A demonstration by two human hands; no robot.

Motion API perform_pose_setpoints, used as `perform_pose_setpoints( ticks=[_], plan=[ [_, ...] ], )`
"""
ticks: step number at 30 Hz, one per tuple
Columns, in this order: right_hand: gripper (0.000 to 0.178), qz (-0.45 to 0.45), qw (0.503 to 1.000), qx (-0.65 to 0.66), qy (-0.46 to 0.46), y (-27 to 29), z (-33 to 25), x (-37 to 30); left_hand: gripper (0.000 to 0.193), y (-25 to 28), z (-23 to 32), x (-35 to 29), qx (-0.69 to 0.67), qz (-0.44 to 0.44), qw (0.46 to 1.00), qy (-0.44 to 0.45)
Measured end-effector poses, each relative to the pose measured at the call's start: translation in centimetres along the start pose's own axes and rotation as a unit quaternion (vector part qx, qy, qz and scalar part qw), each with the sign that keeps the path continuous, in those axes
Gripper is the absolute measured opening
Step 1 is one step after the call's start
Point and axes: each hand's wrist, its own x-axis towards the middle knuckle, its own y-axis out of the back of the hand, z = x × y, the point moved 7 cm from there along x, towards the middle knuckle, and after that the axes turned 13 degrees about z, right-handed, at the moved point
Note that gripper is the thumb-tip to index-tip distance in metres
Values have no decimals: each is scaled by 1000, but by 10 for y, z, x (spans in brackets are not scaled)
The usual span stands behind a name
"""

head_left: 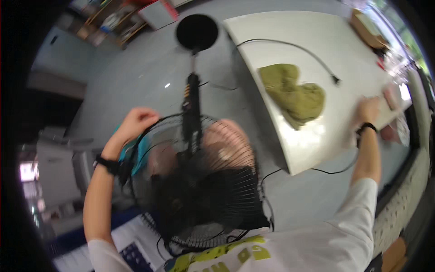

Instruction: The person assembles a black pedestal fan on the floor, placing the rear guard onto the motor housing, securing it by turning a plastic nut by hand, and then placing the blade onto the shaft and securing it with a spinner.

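A black fan (190, 190) with a round wire guard lies tipped across my lap, its pole pointing away to a round black base (197, 32). My left hand (138, 122) is at the upper left rim of the guard, its fingers curled against the wire. On the white table (253, 27) to the right, my right hand (369, 109) reaches toward the far right corner, beside a small pinkish object (389, 98). Blur hides whether its fingers hold anything. A folded olive-green cloth (294, 95) rests on the table between my hands.
A black power cord (299, 47) with a plug runs over the table; another cable (328, 172) hangs below its near edge. A brown cardboard box (366, 29) stands at the far right corner. Crumpled clear plastic (396, 63) lies near it. Shelves (106, 22) stand far left.
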Motion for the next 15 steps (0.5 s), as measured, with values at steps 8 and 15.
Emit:
perform_pose_setpoints(
  ticks=[8,15],
  plan=[
    [49,-38,964,-121,232,-127,138,98,20,3,-9,4,-23,-6,1000,-2],
    [80,-224,966,-109,-70,-102,123,-14,22,2,-10,7,25,-5,999,26]
  ],
)
